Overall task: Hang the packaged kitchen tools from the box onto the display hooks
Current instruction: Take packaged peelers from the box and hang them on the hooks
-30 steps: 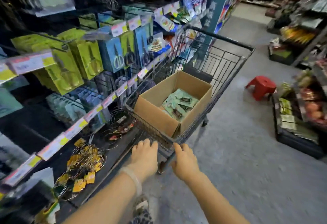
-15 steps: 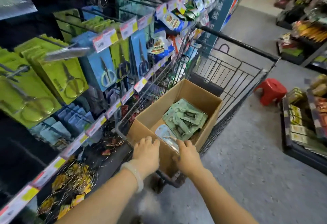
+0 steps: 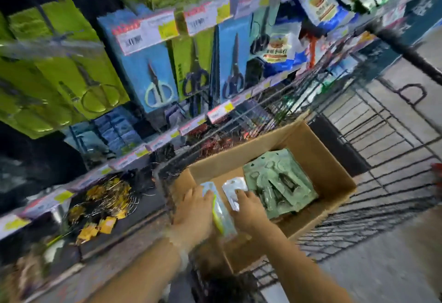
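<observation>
Half a second ago our hands rested on the box's (image 3: pixel 318 159) near rim; now they're inside, left hand (image 3: pixel 193 209) and right hand (image 3: pixel 248 207) each touching a pack (image 3: pixel 221 209), grip unclear. Picking has begun.

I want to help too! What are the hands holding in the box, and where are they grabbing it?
The left hand grips a clear packet along its side edge. The right hand rests on a white packet; too blurred to tell a grip.
</observation>
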Motion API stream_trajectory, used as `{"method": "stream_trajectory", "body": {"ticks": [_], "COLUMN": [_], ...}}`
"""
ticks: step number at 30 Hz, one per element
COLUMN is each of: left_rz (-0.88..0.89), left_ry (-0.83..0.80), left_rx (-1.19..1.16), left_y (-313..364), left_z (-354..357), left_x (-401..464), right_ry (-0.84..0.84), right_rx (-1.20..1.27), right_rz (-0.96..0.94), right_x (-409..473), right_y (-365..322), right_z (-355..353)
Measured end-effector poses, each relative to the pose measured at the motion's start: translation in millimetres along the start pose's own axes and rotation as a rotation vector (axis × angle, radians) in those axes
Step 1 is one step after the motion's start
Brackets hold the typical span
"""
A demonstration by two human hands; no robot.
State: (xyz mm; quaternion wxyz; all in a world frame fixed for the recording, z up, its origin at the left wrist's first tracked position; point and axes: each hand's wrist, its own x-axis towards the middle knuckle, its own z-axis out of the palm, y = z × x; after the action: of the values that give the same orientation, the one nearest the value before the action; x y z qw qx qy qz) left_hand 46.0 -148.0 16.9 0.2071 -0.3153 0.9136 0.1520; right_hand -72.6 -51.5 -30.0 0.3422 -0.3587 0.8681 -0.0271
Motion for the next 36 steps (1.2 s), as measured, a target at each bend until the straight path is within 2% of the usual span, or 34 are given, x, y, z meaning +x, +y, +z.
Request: {"method": "stream_trajectory", "body": {"ticks": [4,7,12,18,25,28,32,36], "left_rz": [-0.141,-0.237,-0.353,-0.482,-0.437,-0.403,-0.401,-0.397], "left_ry": [0.019,0.15,0.227,0.314,0.417,0.46,0.42,0.401], "left_rx": [-0.029,-0.058,-0.139,-0.237,-0.135,-0.114,-0.097,-0.116], "left_y": [29,41,42,37,35,42,44,41], "left_z": [8,16,43,63,77,77,85,92], "left_x": [21,29,37,53,60,62,62,62], "right_ry": [-0.113,-0.21,-0.347,-0.393,-0.384,-0.366,-0.263,-0.295], "right_rx": [-0.043,-0.033,0.043,0.084,0.051,0.011,-0.111,-0.072], "right_rz": [-0.029,-0.086,-0.104,-0.084,0.147,0.189,0.26,0.351], "right_x": [38,57,77,102,148,162,175,179], "right_y": [41,65,92,106,103,100,98,104], "right_z": [-7,0,23,56,86,99,119,123]}}
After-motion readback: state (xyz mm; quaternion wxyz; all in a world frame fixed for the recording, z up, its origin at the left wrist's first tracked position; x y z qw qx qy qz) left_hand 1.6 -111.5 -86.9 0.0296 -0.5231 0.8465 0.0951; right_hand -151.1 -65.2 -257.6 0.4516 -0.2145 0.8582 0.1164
